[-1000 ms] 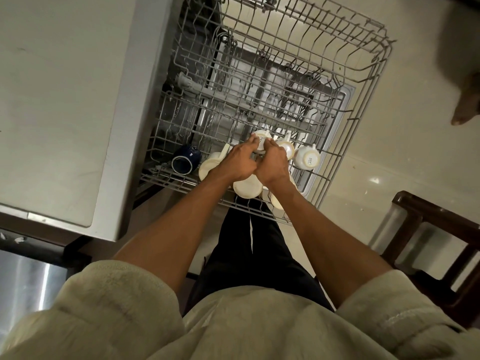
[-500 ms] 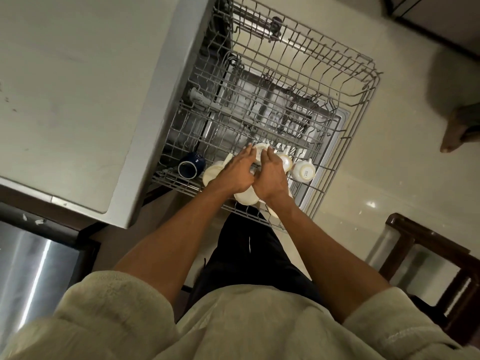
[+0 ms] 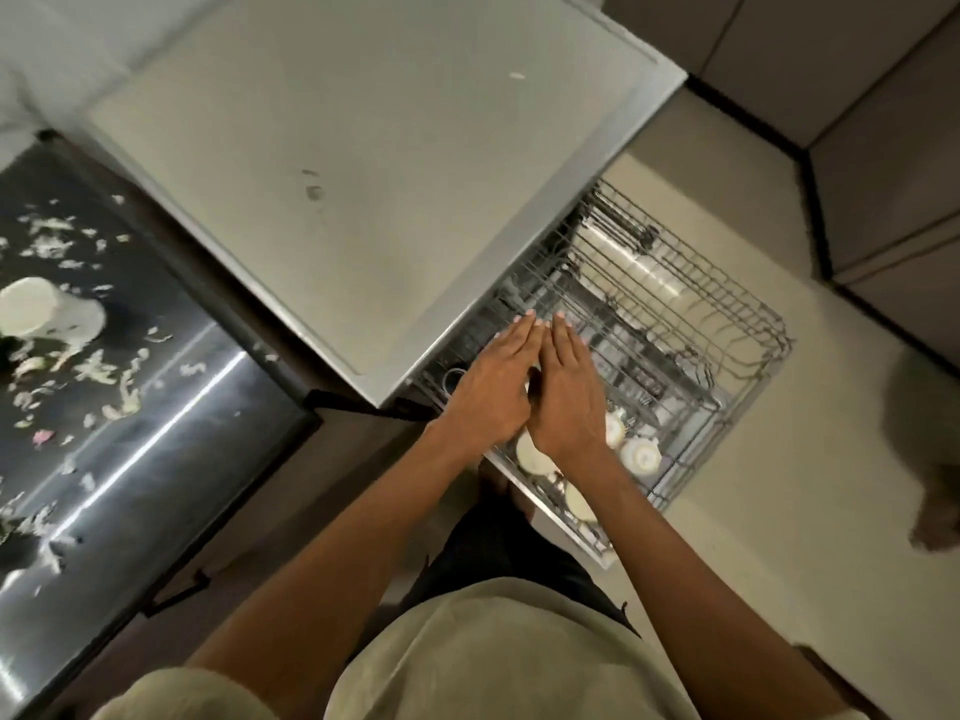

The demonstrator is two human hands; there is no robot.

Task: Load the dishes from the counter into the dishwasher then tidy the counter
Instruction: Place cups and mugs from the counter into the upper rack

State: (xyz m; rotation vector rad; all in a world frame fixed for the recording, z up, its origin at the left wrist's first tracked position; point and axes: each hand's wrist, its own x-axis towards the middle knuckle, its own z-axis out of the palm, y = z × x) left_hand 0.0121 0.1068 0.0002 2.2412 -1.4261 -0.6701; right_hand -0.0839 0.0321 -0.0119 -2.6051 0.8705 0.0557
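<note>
head view: left hand point(image 3: 491, 394) and right hand point(image 3: 566, 397) lie side by side, fingers point(image 3: 519, 332) straight and released, over the pulled-out grey wire dishwasher rack point(image 3: 727, 324) holding white ceramic cups point(image 3: 640, 456), while a white mug point(image 3: 49, 308) lies on the littered dark table point(image 3: 171, 433).

Both hands, left hand point(image 3: 491, 392) and right hand point(image 3: 569, 392), lie flat side by side over the dishwasher rack point(image 3: 675, 324), white cups point(image 3: 640, 456) just beside them in it.
</note>
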